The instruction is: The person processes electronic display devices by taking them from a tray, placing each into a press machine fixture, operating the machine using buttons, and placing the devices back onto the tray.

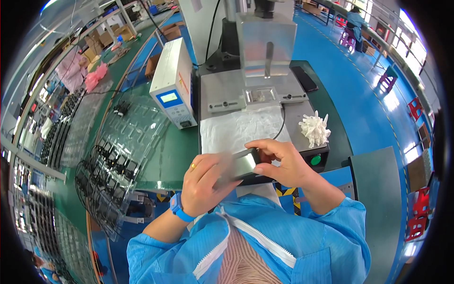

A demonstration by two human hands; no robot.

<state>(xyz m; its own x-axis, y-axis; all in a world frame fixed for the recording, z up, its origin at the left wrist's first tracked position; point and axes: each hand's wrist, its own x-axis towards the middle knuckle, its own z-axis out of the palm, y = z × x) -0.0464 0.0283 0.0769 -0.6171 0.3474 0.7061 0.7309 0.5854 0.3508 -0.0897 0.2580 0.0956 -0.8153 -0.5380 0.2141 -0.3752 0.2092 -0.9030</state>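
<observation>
My right hand (pixel 286 163) grips a small dark, glossy, box-like piece (pixel 247 164) between thumb and fingers, above the front edge of the machine base. Light reflects off its upper face; its exact kind does not show. Close against its left side is my left hand (pixel 203 184), with fingertips smeared by motion, so their hold is unclear. A white cloth (pixel 239 127) lies just beyond both hands. Behind the cloth, a metal fixture (pixel 261 96) with a rectangular recess sits under the press head (pixel 267 45). A thin black cable (pixel 283 124) curves down toward my right hand.
A white control box (pixel 176 80) with a small screen stands left of the press. Further left, clear trays (pixel 135 124) hold several black cabled parts (pixel 111 165). On the right are a white spiky cluster (pixel 314 129), a green button (pixel 316 160) and a dark flat object (pixel 304 78).
</observation>
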